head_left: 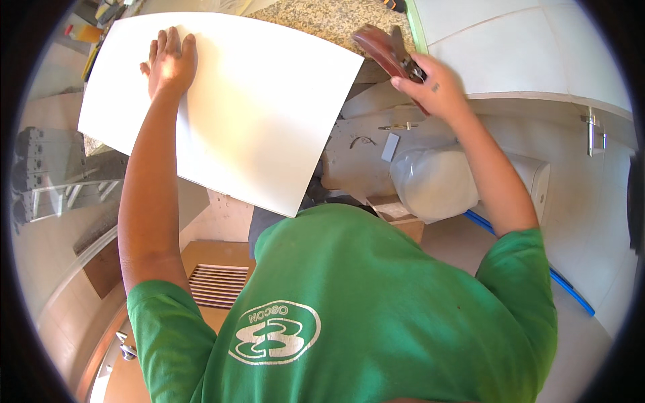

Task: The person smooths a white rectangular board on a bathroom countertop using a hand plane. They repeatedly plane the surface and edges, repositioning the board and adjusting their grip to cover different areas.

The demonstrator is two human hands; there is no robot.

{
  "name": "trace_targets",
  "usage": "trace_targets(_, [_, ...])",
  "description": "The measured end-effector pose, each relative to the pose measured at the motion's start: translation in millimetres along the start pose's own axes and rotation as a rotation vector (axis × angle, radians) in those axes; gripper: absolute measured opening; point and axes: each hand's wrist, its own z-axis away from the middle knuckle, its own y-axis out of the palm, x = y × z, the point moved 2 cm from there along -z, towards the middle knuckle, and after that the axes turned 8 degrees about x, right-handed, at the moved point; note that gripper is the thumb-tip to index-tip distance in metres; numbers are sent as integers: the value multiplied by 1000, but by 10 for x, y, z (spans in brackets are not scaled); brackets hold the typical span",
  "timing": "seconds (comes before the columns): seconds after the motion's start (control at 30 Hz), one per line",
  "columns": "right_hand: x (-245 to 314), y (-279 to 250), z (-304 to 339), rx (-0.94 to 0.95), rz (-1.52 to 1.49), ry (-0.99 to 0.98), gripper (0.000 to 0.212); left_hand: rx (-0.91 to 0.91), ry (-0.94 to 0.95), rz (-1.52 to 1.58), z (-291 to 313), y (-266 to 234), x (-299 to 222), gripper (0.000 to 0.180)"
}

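Note:
A large white board (262, 101) lies tilted across a speckled stone counter (316, 23), its near corner jutting out over the edge close to my body. My left hand (171, 64) rests flat on the board's far left part, fingers stretched out. Right of the board, my right hand (433, 87) grips a reddish-brown hand plane (381, 48) with dark metal parts. The plane is held up in the air, apart from the board's right edge, and looks slightly blurred. My fingers hide part of its rear end.
Below my right arm stands a white toilet (433, 181) with its lid down. A blue pipe (571, 292) runs along the floor at right. A metal fitting (591, 134) sticks out at the right wall. A slatted door panel (218, 285) is low on the left.

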Motion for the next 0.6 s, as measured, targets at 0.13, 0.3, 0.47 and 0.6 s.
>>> trace_targets(0.13, [-41, 260, 585, -62, -391, 72, 43, 13, 14, -10, -19, 13, 39, 66])
trace_targets(0.3, [5, 716, 1133, -89, -664, 195, 38, 7, 131, 3, 73, -8, -184, 61])
trace_targets(0.47, [-42, 812, 1236, -169, -774, 260, 34, 28, 710, 45, 921, -48, -1376, 72])
trace_targets(0.6, [-91, 802, 1268, -207, -774, 266, 33, 127, 814, 84, 1517, -143, -2101, 73])
